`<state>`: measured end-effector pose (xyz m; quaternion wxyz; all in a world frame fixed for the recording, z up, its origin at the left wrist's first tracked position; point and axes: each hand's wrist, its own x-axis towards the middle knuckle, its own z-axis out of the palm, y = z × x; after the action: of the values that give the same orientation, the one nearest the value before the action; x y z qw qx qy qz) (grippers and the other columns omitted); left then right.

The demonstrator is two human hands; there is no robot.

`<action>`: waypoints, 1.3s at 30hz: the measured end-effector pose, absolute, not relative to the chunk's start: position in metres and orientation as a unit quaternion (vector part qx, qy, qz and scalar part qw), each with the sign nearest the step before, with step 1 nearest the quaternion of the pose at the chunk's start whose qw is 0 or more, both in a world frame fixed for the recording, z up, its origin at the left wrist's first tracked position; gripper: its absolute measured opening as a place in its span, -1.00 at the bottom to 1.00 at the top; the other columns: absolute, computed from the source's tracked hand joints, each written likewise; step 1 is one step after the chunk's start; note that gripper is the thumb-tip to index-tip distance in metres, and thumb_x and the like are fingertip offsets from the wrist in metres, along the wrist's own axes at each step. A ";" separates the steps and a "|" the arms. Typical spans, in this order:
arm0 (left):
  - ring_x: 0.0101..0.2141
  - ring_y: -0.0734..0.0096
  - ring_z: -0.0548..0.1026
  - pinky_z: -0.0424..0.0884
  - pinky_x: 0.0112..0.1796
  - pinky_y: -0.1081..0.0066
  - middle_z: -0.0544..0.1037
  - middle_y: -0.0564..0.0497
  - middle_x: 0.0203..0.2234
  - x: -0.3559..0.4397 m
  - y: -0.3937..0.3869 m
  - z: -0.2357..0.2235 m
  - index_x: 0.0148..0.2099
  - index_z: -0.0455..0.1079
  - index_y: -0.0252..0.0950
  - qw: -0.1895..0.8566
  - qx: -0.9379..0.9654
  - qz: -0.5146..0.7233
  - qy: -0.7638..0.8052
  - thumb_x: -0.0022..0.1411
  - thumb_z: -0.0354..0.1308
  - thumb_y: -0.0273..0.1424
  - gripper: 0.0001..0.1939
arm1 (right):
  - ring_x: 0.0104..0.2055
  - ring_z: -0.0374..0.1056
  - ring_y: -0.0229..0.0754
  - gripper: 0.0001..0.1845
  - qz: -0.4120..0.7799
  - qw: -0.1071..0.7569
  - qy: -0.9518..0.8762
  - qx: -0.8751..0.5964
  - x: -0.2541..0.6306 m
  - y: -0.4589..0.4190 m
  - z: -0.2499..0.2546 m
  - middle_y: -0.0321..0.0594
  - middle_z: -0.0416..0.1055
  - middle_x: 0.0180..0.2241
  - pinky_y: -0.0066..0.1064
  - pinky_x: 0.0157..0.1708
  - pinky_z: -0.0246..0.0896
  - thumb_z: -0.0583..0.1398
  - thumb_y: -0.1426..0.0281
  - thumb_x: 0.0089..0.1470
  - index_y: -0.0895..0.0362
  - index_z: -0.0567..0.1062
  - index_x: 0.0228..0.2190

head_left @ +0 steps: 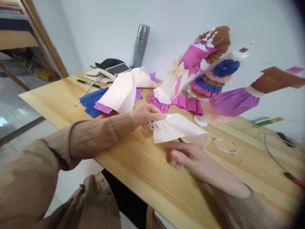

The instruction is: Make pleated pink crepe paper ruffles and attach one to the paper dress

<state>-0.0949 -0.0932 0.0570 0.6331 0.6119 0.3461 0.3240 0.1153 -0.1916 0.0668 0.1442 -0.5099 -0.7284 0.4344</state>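
Note:
My left hand (149,114) is closed, with thumb and fingers pinching the gathered end of a cream sheet of crepe paper (182,128). The paper fans out to the right above the table, and a small greyish piece shows under my fingertips. Just below the paper's free edge is my right hand (188,157), its fingers partly curled and smeared by motion. Whether it holds anything I cannot tell. A dark tip shows between the paper and this hand, and something yellow lies partly hidden under the wrist.
Crepe paper dolls (190,63) lean against the wall behind. Cream, purple and blue paper sheets (119,92) lie at left, near a phone (118,68), pens (89,83) and a thermos (140,47). A white tape ring (224,145) and a cable (271,156) are at right.

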 end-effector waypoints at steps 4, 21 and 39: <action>-0.78 0.70 0.09 -0.09 -0.72 0.57 0.27 0.14 -0.80 -0.095 -0.093 0.055 -0.61 0.33 -0.39 0.645 0.604 0.320 0.342 0.23 0.21 -0.37 -0.62 | -0.61 0.28 -0.30 -0.36 0.541 0.280 -0.592 -0.527 0.107 -0.179 0.039 -0.15 0.48 -0.56 -0.46 -0.64 0.07 0.21 -0.19 0.02 0.19 0.54 -0.47; -0.76 0.74 0.08 -0.06 -0.67 0.57 0.18 0.22 -0.83 -0.089 -0.094 0.057 -0.67 0.24 -0.37 0.600 0.637 0.320 0.363 0.21 0.18 -0.48 -0.59 | -0.63 0.21 -0.26 -0.64 0.362 0.380 -0.651 -0.548 0.082 -0.197 0.028 -0.31 0.32 -0.69 -0.43 -0.64 0.09 0.29 0.15 -0.01 0.08 0.36 -0.64; -0.66 0.69 0.12 0.00 -0.59 0.56 0.17 0.19 -0.76 -0.093 -0.085 0.047 -0.64 0.27 -0.38 0.541 0.719 0.318 0.298 0.13 0.20 -0.44 -0.66 | -0.72 0.10 -0.34 -0.48 0.447 0.500 -0.534 -0.515 0.092 -0.198 0.032 -0.28 0.31 -0.73 -0.44 -0.71 -0.01 0.33 -0.03 -0.05 0.13 0.43 -0.67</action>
<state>-0.0928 -0.0845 0.0472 0.5408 0.7194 0.2980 0.3181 0.0921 -0.1985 0.0323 0.5003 -0.5151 -0.5336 0.4467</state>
